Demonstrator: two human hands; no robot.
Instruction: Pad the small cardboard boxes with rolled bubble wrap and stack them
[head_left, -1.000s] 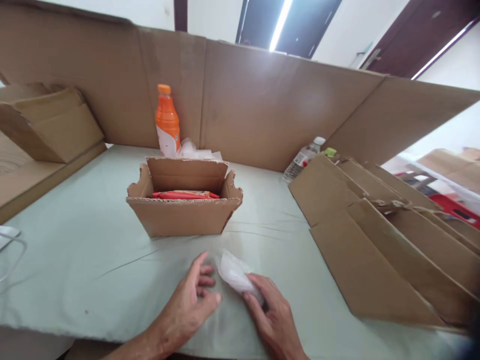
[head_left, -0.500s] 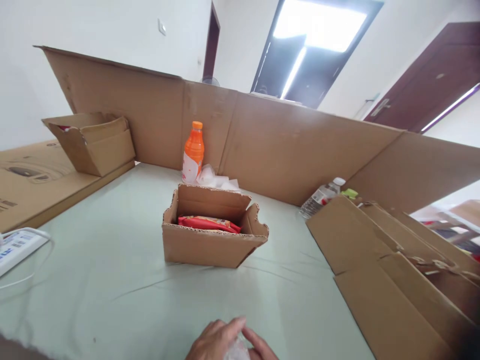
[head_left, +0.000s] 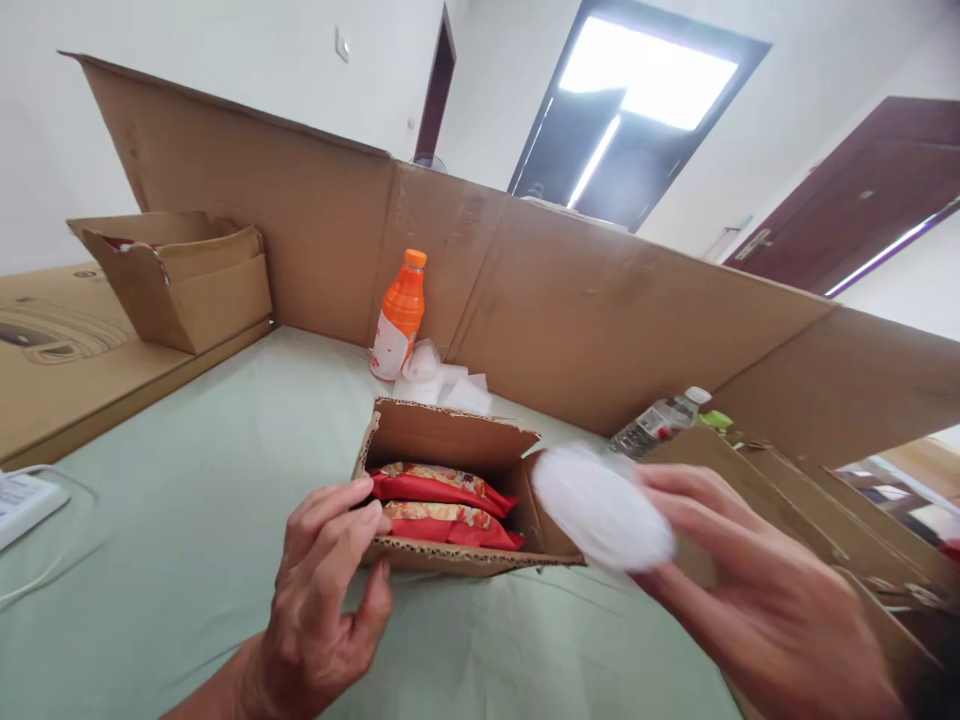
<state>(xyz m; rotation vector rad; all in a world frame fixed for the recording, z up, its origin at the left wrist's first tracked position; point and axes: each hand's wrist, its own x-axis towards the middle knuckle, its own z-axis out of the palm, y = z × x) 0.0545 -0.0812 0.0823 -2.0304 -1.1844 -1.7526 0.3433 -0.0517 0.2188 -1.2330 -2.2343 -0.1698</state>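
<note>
White bundle (head_left: 604,510), head view: brought from the near side to the right end of the open box (head_left: 450,430); both are now being handled.
Right hand (head_left: 757,570): closed around the bundle.
Left hand (head_left: 326,585): spread at the box's left rim; grip cannot be told.
Open box: two red packets (head_left: 442,485) contained.

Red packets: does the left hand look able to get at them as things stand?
Probably yes: the box is open on top, and the left hand is at its left end, beside the red packets. The right hand holds a white bundle to their right, not over them.
</note>
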